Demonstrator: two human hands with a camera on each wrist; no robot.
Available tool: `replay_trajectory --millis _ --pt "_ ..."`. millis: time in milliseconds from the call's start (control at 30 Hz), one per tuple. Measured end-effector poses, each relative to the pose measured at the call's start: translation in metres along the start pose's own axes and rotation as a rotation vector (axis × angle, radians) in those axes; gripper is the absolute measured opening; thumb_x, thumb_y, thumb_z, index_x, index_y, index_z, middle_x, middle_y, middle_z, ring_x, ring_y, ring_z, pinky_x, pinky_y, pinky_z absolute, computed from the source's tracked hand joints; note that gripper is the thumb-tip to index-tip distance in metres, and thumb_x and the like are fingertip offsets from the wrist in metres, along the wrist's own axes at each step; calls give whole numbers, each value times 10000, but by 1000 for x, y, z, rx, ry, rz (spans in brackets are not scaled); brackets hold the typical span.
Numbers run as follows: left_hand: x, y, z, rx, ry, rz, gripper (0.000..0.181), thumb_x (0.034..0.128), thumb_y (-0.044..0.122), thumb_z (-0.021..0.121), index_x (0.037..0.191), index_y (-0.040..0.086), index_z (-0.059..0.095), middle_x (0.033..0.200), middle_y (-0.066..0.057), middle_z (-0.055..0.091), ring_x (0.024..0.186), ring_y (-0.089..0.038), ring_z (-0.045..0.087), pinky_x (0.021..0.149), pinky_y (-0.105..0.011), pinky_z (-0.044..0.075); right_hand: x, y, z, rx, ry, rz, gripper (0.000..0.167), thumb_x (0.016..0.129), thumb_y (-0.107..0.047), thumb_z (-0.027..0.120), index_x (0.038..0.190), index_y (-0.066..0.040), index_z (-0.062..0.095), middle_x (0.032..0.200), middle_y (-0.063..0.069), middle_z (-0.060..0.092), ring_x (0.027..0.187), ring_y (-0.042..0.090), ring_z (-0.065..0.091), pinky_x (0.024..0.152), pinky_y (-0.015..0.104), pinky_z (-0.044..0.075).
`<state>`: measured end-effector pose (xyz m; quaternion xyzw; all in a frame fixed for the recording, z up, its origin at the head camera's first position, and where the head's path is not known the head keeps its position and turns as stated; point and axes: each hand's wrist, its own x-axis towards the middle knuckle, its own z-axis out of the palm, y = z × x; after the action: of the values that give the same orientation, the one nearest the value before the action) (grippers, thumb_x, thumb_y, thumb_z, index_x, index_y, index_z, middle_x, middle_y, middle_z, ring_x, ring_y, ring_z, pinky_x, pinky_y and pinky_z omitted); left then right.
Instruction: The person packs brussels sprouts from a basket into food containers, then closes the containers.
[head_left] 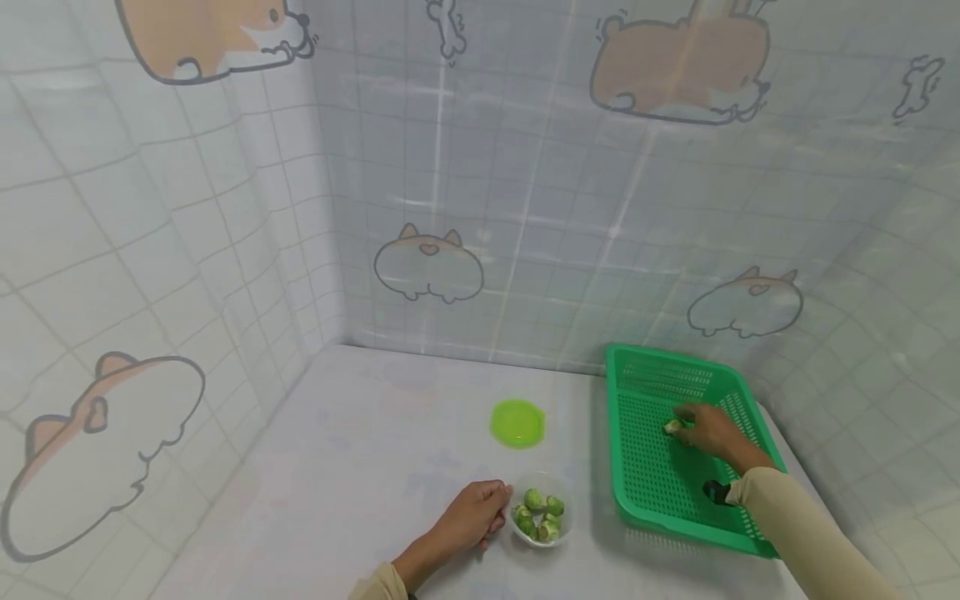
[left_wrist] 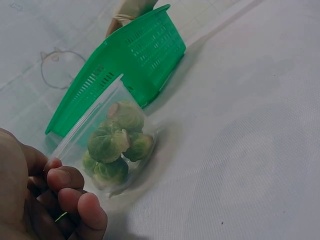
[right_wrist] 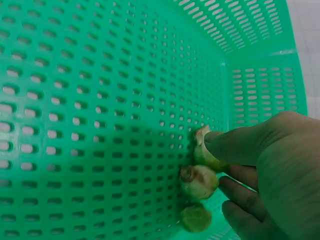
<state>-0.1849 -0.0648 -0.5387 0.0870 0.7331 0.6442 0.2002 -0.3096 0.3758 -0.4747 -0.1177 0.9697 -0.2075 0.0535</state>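
A clear plastic bowl (head_left: pixel 567 500) holds several green Brussels sprouts (head_left: pixel 534 499). At its left side in the head view is the left hand (head_left: pixel 471 515), fingers curled; the left wrist view shows the left hand (left_wrist: pixel 47 195) pinching the rim of the bowl (left_wrist: pixel 95 112). Inside the green basket (head_left: pixel 617 433), the right hand (head_left: pixel 711 429) reaches down. In the right wrist view, the thumb and fingers of the right hand (right_wrist: pixel 280 170) pinch a sprout (right_wrist: pixel 204 152). Just below it lie a sprout with a brownish stem end (right_wrist: pixel 199 182) and another sprout (right_wrist: pixel 195 218).
A bright green round lid (head_left: pixel 517 423) lies on the white table (head_left: pixel 360 442), behind the bowl. A cartoon-printed curtain (head_left: pixel 525 208) stands behind and at both sides. The basket's raised walls surround the right hand. A dark band circles the right wrist.
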Motion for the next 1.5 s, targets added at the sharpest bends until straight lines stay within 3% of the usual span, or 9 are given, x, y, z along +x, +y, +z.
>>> replay_trajectory --millis 133,367,867,1133,1300,1500 --pt "1 -1 0 2 -4 3 409 1078 349 476 763 95 543 581 34 492 442 -105 424 409 -214 422 -1 7 3 -30 25 -14 490 944 -148 698 1293 163 552 1244 375 582 1095 534 583 839 601 520" --pt "1 1 0 8 -9 10 421 1075 364 479 764 88 543 578 30 494 437 -106 427 411 -220 425 -1 13 8 -56 67 -16 430 926 -114 704 1253 143 596 1201 345 617 1078 528 587 829 606 514" --pt "0 2 0 16 0 0 415 1076 355 477 759 96 546 585 35 496 445 -106 433 407 -207 419 -2 13 13 21 91 28 397 959 -128 685 1268 108 605 1176 309 649 983 418 652 781 553 539" --pt "0 1 -1 20 -7 3 419 1079 359 471 754 102 536 584 28 496 440 -110 433 413 -220 422 -9 7 9 120 104 30 439 984 -169 670 1304 116 574 1178 333 644 815 272 708 748 515 565" --pt "0 1 -2 28 -7 6 415 1080 350 469 751 105 533 581 31 494 439 -110 431 410 -216 419 -11 1 7 142 115 59 484 989 -251 673 1329 80 577 1221 315 639 910 332 703 788 546 556" --pt "-1 2 -1 30 -3 5 413 1080 349 469 748 109 527 581 31 494 442 -116 431 411 -217 420 -12 -7 5 211 114 49 501 985 -300 678 1334 48 591 1241 291 643 944 354 696 757 479 576"
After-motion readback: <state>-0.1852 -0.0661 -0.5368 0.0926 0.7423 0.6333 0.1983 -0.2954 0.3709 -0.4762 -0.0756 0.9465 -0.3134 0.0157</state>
